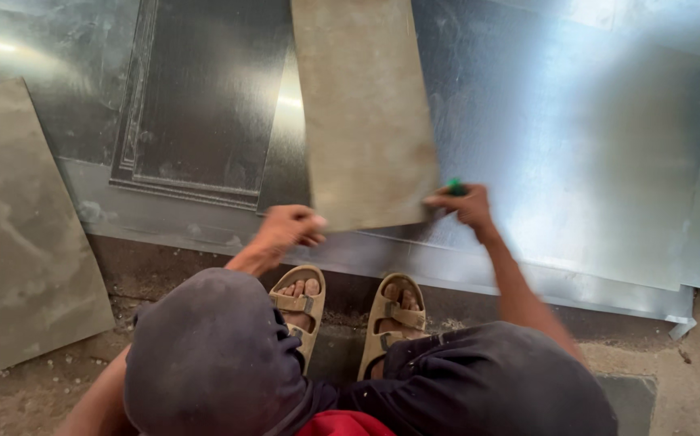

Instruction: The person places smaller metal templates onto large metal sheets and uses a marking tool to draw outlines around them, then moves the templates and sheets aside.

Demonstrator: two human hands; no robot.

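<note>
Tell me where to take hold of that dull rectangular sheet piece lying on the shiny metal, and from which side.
Grip the dull sheet piece at its near short edge, coming from the person's side. It lies flat and thin on the shiny sheet, so only edges offer purchase. The near corners are already where the left hand and the right hand, which holds a small green tool, rest.

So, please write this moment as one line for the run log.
left hand: holds near corner of dull metal strip | right hand: green marker at strip's other corner | under: shiny metal sheet
</note>
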